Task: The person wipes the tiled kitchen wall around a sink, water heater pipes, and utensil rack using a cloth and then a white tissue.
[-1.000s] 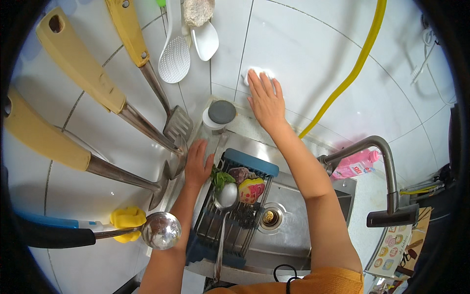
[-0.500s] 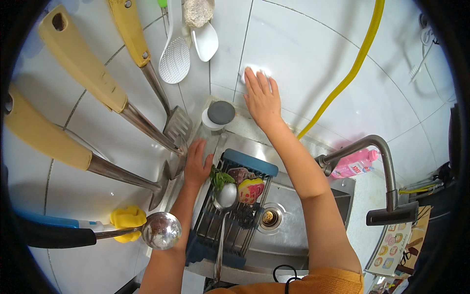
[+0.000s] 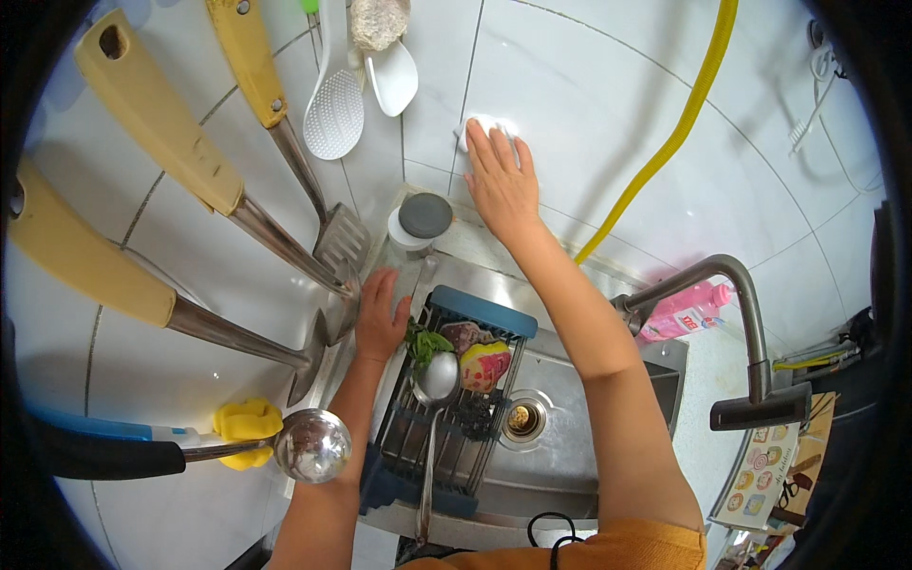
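While right hand presses white cloth to tile wall, left hand sits by sink

Because the cloth is under the right fingertips, it's mostly covered; looks flat on the tile, left of the yellow hose. Right hand: fingers straight, close together, palm down; grip underneath, if any, can't tell. Left hand: fingers extended, slightly parted, nothing visible held; near the sink's left edge, contact below can't tell.

Risks, my judgement: cloth seems pinned by pressure only, so easing off or a slick tile could drop it behind the sink. Sideways sweep to the right could catch the hose. Right forearm passes close to the faucet base; a careless pull-back might bump it or the pink bottle on the desk. Left fingers point toward the grey-lidded jar; a forward slide could knock it. Hanging slotted turner is near too, might get brushed. Spoon lies loose on the drying rack, handle toward the body; a sleeve snag could tip it.
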Demonstrator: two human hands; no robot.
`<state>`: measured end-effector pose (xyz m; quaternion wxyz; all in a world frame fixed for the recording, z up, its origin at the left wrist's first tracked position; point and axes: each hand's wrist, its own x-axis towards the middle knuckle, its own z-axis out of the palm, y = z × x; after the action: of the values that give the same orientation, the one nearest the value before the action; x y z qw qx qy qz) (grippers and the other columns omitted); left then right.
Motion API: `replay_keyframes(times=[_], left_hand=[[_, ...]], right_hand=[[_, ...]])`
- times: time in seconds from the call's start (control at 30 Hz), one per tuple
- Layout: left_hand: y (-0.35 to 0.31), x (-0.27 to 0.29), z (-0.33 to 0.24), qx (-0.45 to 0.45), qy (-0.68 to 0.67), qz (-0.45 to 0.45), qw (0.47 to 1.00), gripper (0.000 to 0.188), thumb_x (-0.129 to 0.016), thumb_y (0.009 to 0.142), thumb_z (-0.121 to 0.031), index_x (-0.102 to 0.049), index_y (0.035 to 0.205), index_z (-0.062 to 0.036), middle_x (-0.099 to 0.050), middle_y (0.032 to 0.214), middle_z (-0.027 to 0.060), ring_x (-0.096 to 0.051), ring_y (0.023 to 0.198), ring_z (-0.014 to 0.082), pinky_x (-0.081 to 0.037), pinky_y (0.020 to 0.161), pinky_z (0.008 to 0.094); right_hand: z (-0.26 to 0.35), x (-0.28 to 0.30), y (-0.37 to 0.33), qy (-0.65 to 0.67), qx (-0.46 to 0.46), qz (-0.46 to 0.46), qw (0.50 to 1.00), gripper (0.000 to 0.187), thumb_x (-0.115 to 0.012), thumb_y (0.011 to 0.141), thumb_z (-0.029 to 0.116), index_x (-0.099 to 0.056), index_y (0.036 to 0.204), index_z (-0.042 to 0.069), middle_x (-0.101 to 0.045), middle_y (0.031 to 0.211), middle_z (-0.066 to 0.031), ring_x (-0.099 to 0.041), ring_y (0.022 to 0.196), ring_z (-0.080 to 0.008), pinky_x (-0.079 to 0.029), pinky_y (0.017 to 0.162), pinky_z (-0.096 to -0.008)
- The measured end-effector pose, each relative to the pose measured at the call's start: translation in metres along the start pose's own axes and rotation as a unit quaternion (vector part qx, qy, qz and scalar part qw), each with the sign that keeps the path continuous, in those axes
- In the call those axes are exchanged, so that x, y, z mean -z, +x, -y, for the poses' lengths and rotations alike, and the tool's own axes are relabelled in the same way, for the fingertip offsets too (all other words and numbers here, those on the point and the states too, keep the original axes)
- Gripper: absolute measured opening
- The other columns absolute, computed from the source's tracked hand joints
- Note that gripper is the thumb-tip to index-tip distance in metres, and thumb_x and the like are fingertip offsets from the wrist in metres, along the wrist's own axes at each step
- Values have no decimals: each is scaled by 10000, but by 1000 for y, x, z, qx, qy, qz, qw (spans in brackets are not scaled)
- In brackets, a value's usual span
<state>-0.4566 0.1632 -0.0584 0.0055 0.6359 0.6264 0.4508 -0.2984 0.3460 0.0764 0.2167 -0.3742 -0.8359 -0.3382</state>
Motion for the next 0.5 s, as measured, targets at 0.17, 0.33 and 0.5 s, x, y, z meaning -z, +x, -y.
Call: replay_keyframes(times=[0.17,0.33,0.5], left_hand=[[-4,2,2,19,-15,14,1000,438,-553,865,-175,-440,1244,14,-446,1255,204,-431,1170,380,-359,989,413],[-1,0,0,12,-39,14,999,455,-552,860,-162,-420,1257,16,-428,1265,210,-417,1183,383,-358,991,414],[-1,2,-3,9,-13,5,1000,415,-541,874,-178,-467,1234,16,-465,1249,203,-454,1154,379,-390,957,414]], right_hand=[[2,-9,-26,-17,-7,54,998,539,-575,820,305,-477,1294,67,-338,1417,0,-338,1242,-192,-281,1023,-383],[-24,-3,-48,-5,-55,2,998,542,-602,794,249,-473,1285,61,-346,1432,-16,-375,1230,-205,-303,998,-414],[-31,32,35,27,-33,-109,993,547,-614,767,222,-481,1274,61,-368,1407,-2,-400,1202,-208,-306,997,-395]])
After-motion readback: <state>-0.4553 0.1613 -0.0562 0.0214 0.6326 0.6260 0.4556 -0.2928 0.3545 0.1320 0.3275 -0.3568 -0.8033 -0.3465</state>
